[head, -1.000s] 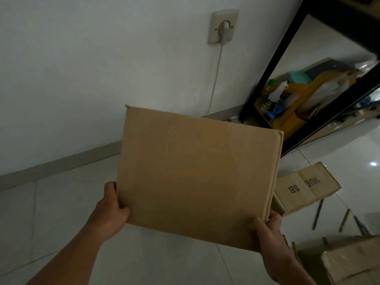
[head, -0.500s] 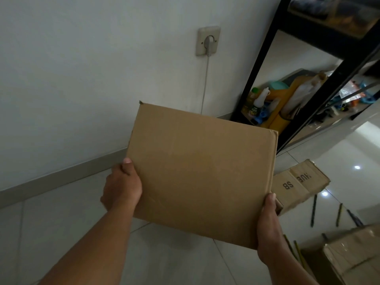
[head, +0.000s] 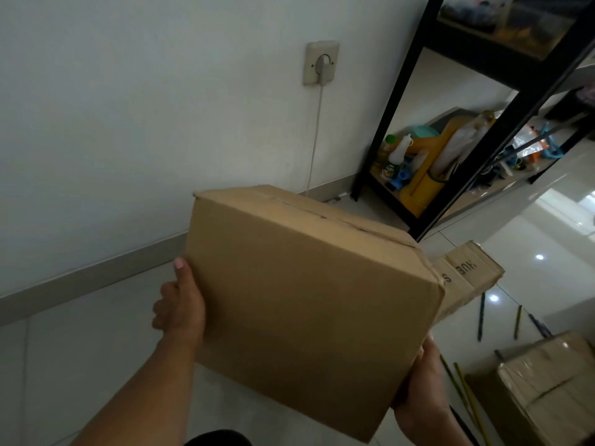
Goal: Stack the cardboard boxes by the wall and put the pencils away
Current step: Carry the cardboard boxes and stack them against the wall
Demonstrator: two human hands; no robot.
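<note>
Carrying one closed cardboard box (head: 306, 304) in mid-air over the floor (head: 96, 355), close to the wall (head: 161, 123), seam side turned up and away. Left hand (head: 180, 304) grips the box's left side, thumb laid along the near edge. Right hand (head: 421, 391) cups the lower right corner from beneath. The opposed grips prob. steady a bulky load for setting down by the wall. Printed box (head: 467, 278) and taped box (head: 547, 391) lie on the floor at right, w/ pencils (head: 481, 317) scattered between them, none put away yet.
</note>
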